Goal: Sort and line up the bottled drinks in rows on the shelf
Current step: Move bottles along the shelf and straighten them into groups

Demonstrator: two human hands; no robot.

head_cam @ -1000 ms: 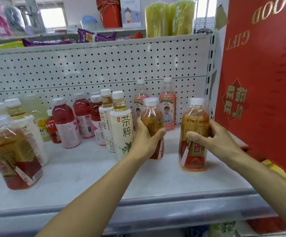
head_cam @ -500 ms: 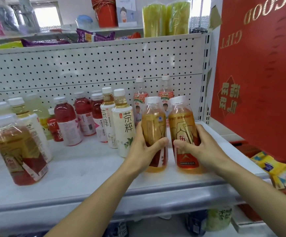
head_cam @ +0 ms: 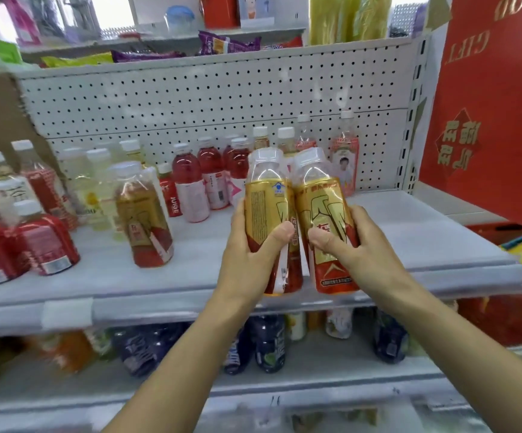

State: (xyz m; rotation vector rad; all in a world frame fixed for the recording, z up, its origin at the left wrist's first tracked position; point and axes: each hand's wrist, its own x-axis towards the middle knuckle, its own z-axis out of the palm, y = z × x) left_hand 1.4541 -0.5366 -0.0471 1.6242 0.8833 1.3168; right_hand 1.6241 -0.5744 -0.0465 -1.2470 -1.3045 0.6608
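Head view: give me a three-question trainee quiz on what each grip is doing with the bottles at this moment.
1. True or false: the left grip holds a gold-label bottle.
2. The right grip holds: A) a pink drink, B) a second gold-label bottle, C) nothing.
3. Fill in: a third gold-label bottle stands on the shelf to the ____ of both grips.
Key: 1 true; 2 B; 3 left.
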